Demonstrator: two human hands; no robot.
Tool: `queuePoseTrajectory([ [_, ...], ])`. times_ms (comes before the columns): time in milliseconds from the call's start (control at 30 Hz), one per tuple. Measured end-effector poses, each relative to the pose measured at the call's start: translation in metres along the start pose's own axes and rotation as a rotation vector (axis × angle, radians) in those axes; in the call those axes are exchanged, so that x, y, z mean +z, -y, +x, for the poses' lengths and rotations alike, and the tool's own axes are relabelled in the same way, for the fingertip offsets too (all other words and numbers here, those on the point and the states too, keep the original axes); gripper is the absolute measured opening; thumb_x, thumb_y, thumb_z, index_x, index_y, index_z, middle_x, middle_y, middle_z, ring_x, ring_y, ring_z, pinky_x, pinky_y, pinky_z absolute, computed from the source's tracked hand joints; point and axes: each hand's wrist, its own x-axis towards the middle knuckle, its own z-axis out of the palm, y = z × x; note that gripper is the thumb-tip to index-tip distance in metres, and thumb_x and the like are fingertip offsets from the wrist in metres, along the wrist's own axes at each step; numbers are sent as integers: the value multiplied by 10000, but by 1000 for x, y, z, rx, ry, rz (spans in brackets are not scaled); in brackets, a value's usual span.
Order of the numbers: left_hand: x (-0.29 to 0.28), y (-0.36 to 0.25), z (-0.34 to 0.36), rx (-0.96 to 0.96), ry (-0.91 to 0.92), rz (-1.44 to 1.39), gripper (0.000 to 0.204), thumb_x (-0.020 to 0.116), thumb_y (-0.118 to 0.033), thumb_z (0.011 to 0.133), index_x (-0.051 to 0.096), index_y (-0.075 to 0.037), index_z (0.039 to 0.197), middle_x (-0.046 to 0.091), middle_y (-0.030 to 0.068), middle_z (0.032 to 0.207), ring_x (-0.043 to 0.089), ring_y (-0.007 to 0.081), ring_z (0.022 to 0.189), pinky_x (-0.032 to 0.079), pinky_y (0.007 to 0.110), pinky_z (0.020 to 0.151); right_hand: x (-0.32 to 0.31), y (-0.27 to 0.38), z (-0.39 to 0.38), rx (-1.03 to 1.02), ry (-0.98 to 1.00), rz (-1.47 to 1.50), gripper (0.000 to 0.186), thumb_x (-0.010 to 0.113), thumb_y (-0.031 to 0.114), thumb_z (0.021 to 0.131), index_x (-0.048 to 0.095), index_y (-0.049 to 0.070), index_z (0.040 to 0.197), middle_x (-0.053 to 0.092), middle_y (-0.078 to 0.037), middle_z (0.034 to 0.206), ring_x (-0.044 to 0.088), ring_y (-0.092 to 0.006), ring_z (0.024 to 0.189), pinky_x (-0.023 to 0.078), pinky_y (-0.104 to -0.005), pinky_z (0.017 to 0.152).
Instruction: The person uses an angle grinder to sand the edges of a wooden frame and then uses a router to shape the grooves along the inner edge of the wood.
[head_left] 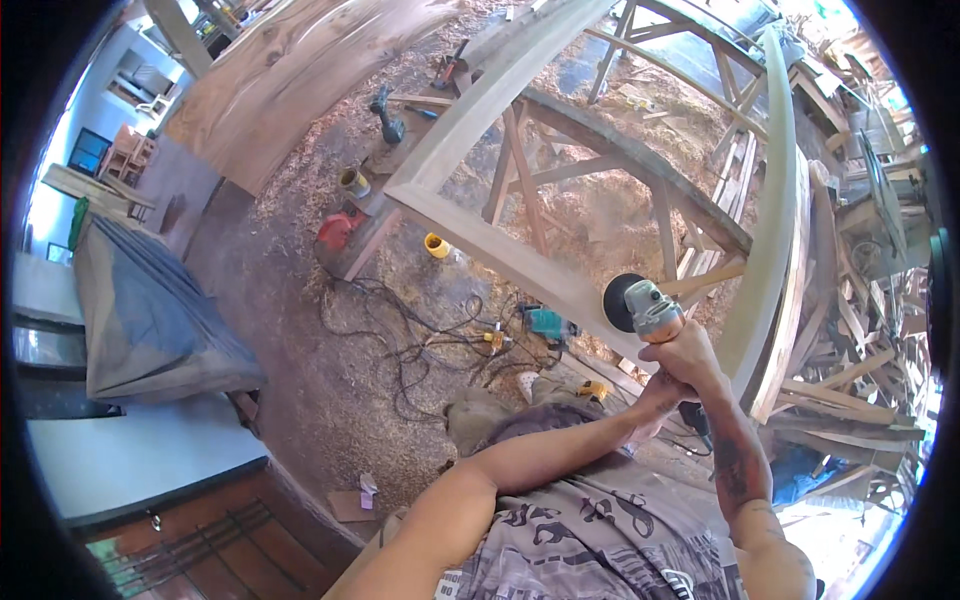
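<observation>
With both hands I hold an angle grinder [655, 313] fitted with a dark round disc [622, 302]. My right hand [692, 358] wraps the tool just behind its metal head. Lower down, my left hand [658, 402] is closed round the tool's body, its fingers partly hidden by the right hand and wrist. The disc lies over the near rail of a large pale wooden frame [520, 258]; whether it touches the wood I cannot tell. The frame's thick right-hand member [778, 200] rises beside the grinder, and wooden trestles [600, 165] stand under the frame.
Wood shavings and tangled black cords [400, 340] cover the floor to the left. Among them lie a teal power tool [548, 322], a red tool [340, 230] and a yellow cup [436, 245]. A wide wooden slab [290, 80] is at far left; scrap timber [850, 380] piles up right.
</observation>
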Motion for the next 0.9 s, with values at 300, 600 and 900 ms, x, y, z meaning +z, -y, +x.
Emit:
queuePoseTrajectory([
  [300, -92, -66, -10, -181, -43, -277, 410, 822, -91, 745, 605, -75, 1093, 646, 2, 1021, 637, 151, 911, 511, 332, 755, 62, 125, 49, 56, 97, -73, 451, 854, 190, 618, 701, -20, 987, 736, -146, 827, 718, -237, 766, 560, -382, 756],
  [600, -221, -241, -36, -244, -35, 24, 524, 849, -202, 794, 573, -25, 1203, 651, 32, 1098, 634, 135, 954, 514, 337, 790, 151, 281, 128, 124, 114, -79, 455, 851, 192, 642, 693, -20, 1012, 735, -152, 843, 712, -237, 785, 553, -372, 777],
  [900, -292, -311, -66, -258, -241, 236, 623, 804, -272, 829, 518, 25, 1296, 638, 117, 1194, 643, 199, 1064, 511, 377, 879, 214, 389, 171, 132, 159, -68, 424, 796, 226, 681, 692, 0, 1025, 727, -195, 832, 738, -317, 818, 555, -414, 761],
])
